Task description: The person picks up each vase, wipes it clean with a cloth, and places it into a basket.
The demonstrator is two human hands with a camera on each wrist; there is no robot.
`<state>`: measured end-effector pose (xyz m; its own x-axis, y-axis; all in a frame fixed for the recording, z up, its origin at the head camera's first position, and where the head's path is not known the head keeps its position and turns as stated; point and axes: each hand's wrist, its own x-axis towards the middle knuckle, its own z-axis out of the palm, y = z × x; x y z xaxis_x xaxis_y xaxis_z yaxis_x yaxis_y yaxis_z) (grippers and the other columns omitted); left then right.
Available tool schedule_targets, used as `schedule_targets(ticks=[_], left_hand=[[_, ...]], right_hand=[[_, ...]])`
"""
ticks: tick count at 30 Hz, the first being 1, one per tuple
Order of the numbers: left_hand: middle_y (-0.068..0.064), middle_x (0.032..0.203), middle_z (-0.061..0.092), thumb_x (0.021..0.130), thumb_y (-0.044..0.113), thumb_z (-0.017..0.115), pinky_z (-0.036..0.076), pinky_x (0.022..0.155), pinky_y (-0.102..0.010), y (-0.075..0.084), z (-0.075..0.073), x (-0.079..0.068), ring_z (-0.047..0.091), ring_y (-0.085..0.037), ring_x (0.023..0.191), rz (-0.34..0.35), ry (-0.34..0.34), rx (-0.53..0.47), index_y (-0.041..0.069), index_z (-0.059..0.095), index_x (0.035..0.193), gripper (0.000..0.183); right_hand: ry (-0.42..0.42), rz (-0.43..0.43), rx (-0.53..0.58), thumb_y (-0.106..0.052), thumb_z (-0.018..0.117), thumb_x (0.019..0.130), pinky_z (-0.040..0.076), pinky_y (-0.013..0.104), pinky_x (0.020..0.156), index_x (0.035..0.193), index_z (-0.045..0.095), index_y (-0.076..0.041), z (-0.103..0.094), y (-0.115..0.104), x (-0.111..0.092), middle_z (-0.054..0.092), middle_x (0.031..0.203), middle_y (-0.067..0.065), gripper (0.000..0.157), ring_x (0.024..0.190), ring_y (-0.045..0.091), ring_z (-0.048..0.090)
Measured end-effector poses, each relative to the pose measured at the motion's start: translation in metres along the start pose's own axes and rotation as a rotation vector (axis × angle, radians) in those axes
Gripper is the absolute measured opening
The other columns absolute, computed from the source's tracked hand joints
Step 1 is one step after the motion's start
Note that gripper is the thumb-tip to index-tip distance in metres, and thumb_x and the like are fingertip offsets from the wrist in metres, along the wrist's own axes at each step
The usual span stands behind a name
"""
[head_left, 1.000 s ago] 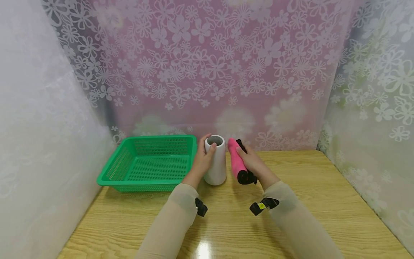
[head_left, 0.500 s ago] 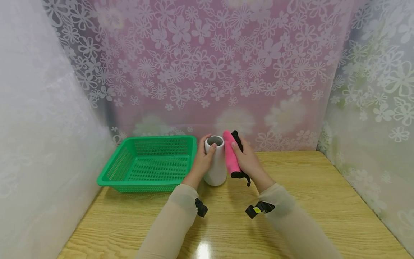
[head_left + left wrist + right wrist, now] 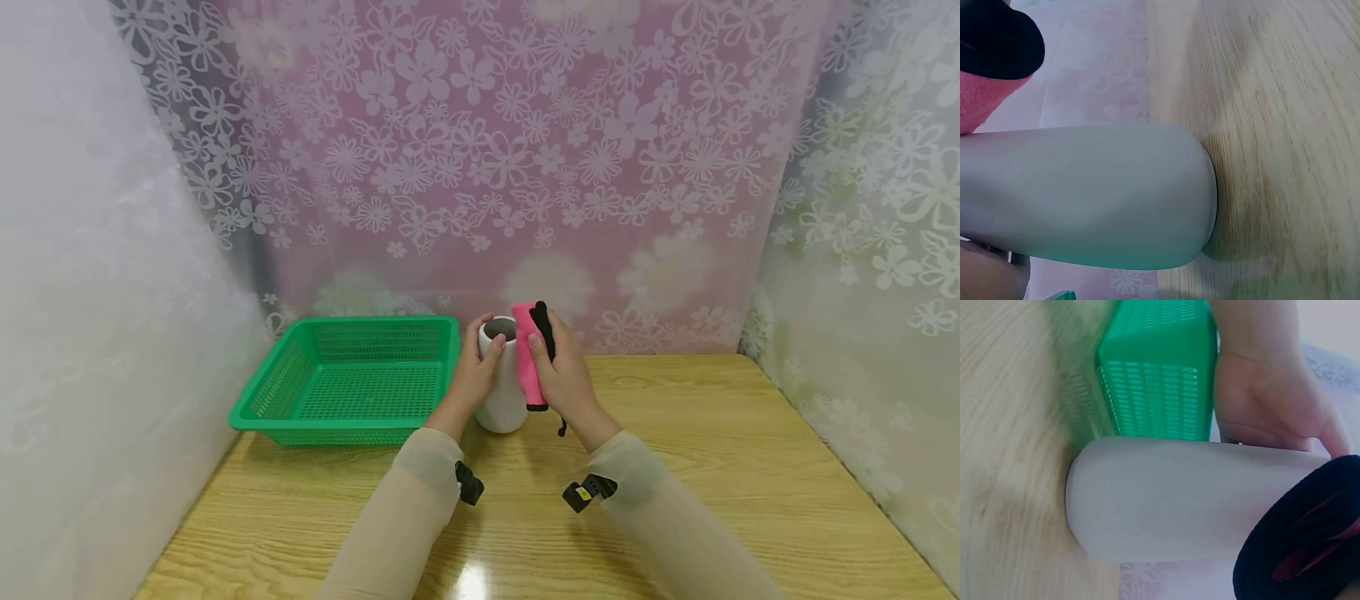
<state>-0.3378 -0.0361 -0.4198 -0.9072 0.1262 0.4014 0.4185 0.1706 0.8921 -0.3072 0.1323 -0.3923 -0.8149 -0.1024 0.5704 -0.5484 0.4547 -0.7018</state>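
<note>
On the worktop (image 3: 720, 425), just right of the green basket (image 3: 337, 424), I see the white vase (image 3: 502, 408) upright, left grip (image 3: 471, 372) curled round its upper part. Right grip (image 3: 567, 372) pinches the pink-and-black cloth bundle (image 3: 528, 367) beside the vase's rim; can't tell whether bundle and vase touch.

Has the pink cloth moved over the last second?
Yes. In the head view, the pink cloth has shifted left, nearer the basket, and now overlaps the edge of the vase.

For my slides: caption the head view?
Left hand grips a white vase beside a green basket; right hand holds pink-and-black fabric.
</note>
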Motion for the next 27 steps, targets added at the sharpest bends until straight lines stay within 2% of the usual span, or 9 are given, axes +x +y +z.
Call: schedule_targets(ticks=[1, 3, 8, 10, 17, 24, 27], left_hand=[[-0.02, 0.144, 0.045, 0.106, 0.025, 0.052, 0.046, 0.099, -0.056, 0.0, 0.0, 0.001, 0.053, -0.037, 0.124, -0.006, -0.005, 0.002, 0.013, 0.03, 0.155, 0.055], [-0.022, 0.144, 0.044, 0.106, 0.023, 0.051, 0.046, 0.1, -0.055, 0.013, -0.002, -0.003, 0.052, -0.038, 0.124, -0.011, -0.015, 0.004, 0.009, 0.03, 0.154, 0.054], [-0.019, 0.144, 0.044, 0.106, 0.029, 0.051, 0.046, 0.1, -0.055, 0.011, -0.003, -0.005, 0.053, -0.036, 0.124, -0.015, -0.011, 0.008, 0.013, 0.03, 0.154, 0.055], [-0.015, 0.145, 0.045, 0.105, 0.035, 0.052, 0.046, 0.1, -0.055, -0.002, -0.001, -0.001, 0.053, -0.033, 0.124, -0.02, -0.005, 0.007, 0.018, 0.03, 0.155, 0.056], [-0.012, 0.144, 0.045, 0.104, 0.041, 0.052, 0.045, 0.101, -0.054, -0.001, 0.0, -0.002, 0.053, -0.031, 0.124, -0.031, 0.003, 0.006, 0.027, 0.033, 0.152, 0.054], [-0.017, 0.143, 0.046, 0.105, 0.03, 0.054, 0.044, 0.101, -0.058, 0.001, 0.0, -0.002, 0.053, -0.036, 0.123, -0.031, 0.006, 0.01, 0.02, 0.031, 0.154, 0.055], [-0.022, 0.143, 0.045, 0.105, 0.024, 0.053, 0.044, 0.101, -0.058, 0.015, -0.003, -0.006, 0.052, -0.04, 0.123, -0.029, -0.004, -0.001, 0.015, 0.031, 0.154, 0.054]], right_hand=[[-0.001, -0.001, -0.007, -0.038, 0.045, 0.107, 0.044, 0.055, 0.099, 0.156, 0.034, -0.012, 0.001, 0.0, 0.0, 0.046, 0.145, 0.018, 0.056, 0.116, 0.034, 0.053], [0.001, -0.006, -0.023, -0.038, 0.045, 0.107, 0.042, 0.056, 0.102, 0.156, 0.033, -0.012, 0.003, 0.003, -0.001, 0.043, 0.149, 0.017, 0.057, 0.122, 0.034, 0.051], [0.007, -0.037, -0.057, -0.036, 0.044, 0.107, 0.042, 0.055, 0.103, 0.156, 0.033, -0.013, 0.008, 0.007, -0.002, 0.042, 0.152, 0.015, 0.055, 0.127, 0.033, 0.049], [0.009, -0.037, -0.064, -0.036, 0.044, 0.107, 0.042, 0.055, 0.102, 0.156, 0.033, -0.013, 0.009, 0.007, -0.004, 0.041, 0.152, 0.015, 0.055, 0.127, 0.033, 0.049], [0.019, -0.025, -0.056, -0.036, 0.044, 0.108, 0.041, 0.056, 0.103, 0.157, 0.031, -0.012, 0.012, 0.007, -0.006, 0.04, 0.153, 0.015, 0.056, 0.128, 0.034, 0.049], [0.022, -0.008, -0.028, -0.036, 0.043, 0.108, 0.044, 0.056, 0.099, 0.16, 0.024, -0.02, 0.015, 0.011, -0.01, 0.042, 0.15, 0.013, 0.057, 0.12, 0.033, 0.053], [0.02, 0.003, -0.021, -0.036, 0.042, 0.108, 0.045, 0.055, 0.098, 0.16, 0.024, -0.021, 0.015, 0.012, -0.009, 0.044, 0.148, 0.014, 0.058, 0.117, 0.032, 0.055]])
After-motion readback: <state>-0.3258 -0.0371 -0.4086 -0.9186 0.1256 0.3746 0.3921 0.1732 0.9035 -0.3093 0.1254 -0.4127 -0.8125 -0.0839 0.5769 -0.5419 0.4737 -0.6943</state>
